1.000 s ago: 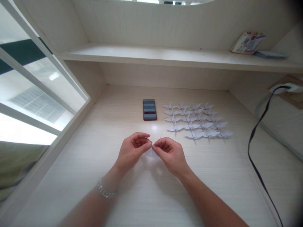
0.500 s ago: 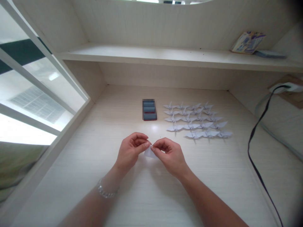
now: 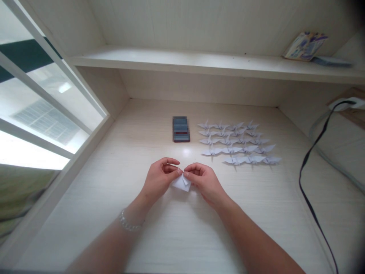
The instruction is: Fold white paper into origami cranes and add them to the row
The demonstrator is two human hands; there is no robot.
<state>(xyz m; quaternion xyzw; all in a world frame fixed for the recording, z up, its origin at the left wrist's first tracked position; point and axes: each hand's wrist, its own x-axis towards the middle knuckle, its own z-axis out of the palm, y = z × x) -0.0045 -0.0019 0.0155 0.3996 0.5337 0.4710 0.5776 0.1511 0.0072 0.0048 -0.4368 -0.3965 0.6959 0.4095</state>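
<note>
A small folded piece of white paper (image 3: 181, 184) is held between my two hands, just above the middle of the desk. My left hand (image 3: 162, 175) pinches its upper left edge between thumb and fingers. On the other side, my right hand (image 3: 203, 179) grips the upper right part with thumb and forefinger. A narrow flap stands out on the paper's face, and its top edge is partly covered by my fingertips. Beyond my right hand, several white paper cranes (image 3: 228, 150) are lined up in rows.
A dark, pixelated rectangular object (image 3: 181, 129) lies behind my hands. Across the back runs a shelf (image 3: 171, 59) with a colourful packet (image 3: 306, 45) at its right. A black cable (image 3: 306, 160) hangs from a socket on the right. White bars (image 3: 37, 137) edge the left side.
More of the folded paper now shows beneath my fingers, with a narrow flap visible on its face. Both hands keep their pinch. The view has shifted slightly.
</note>
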